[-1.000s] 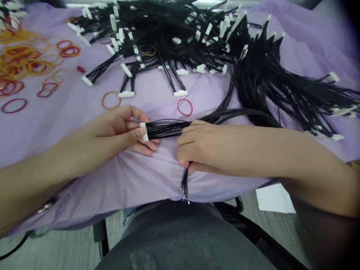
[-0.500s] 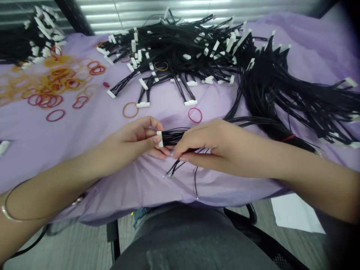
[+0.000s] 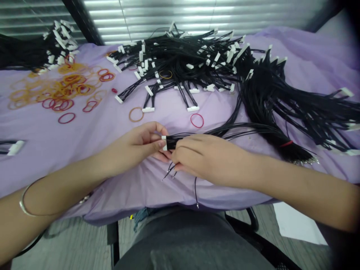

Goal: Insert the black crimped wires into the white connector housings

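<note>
Between thumb and fingers, my left hand [image 3: 150, 142] pinches a white connector [image 3: 164, 143]. Black wires [image 3: 172, 140] run out of the connector to the right, passing behind my right hand [image 3: 201, 155]. My right hand is closed close beside the connector, with loose black wires in its fingers. Bare metal-tipped wire ends [image 3: 168, 174] stick out below its fingertips. One separate wire end [image 3: 196, 193] hangs lower down over the cloth. The right thumb is mostly hidden under the hand.
A pile of black wire harnesses [image 3: 180, 56] with white connectors lies at the back. To the left are scattered rubber bands [image 3: 70, 86], and a single red rubber band [image 3: 197, 120] lies beyond my hands. A banded wire bundle [image 3: 298, 150] rests at the right on the purple cloth [image 3: 118, 191].
My right hand has turned and its fingers have closed more tightly around the loose wires near the connector. The left hand keeps its pinch. The whole view has shifted slightly.
</note>
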{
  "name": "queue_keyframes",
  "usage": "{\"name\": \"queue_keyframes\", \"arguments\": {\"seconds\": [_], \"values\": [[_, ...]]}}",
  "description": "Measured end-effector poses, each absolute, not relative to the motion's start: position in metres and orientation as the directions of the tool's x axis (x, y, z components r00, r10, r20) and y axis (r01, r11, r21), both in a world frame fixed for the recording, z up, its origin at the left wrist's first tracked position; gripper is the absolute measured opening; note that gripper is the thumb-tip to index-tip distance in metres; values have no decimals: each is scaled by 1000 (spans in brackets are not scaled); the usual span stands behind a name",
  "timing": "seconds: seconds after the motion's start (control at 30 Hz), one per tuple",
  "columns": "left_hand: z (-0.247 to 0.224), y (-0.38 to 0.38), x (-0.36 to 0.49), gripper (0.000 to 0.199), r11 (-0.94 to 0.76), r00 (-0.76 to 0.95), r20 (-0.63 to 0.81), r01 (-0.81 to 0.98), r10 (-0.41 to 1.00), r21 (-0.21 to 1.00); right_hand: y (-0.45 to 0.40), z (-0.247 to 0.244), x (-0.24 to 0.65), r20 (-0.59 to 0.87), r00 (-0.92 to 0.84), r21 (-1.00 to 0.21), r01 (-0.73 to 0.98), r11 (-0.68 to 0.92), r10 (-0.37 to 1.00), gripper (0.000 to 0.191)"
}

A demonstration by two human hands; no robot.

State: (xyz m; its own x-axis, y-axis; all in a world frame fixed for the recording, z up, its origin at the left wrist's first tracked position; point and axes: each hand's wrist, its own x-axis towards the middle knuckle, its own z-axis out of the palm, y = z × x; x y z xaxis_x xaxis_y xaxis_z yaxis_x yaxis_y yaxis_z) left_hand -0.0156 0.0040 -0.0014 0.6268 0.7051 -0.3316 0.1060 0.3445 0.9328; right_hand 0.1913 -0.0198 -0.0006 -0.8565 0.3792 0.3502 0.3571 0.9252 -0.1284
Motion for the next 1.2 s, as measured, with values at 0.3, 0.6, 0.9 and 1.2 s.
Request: {"name": "queue_keyframes", "arguments": {"seconds": [0.3, 0.6, 0.9, 1.2], "values": [[1, 4, -16, 14, 361, 618, -358, 126, 700, 924, -22, 10, 192, 303, -688, -344, 566, 749, 659, 23], [8, -2, -13, 11, 443, 634, -376, 58, 676, 895, -17, 10, 195, 206, -496, -637, 586, 501, 843, 12], [3, -1, -14, 15, 488, 645, -392, 35, 656, 872, -14, 11, 195, 219, -492, -656, 565, 500, 843, 9], [1, 1, -14, 17, 500, 643, -411, 50, 646, 864, -15, 5, 191, 259, -507, -577, 602, 553, 822, 12]]}}
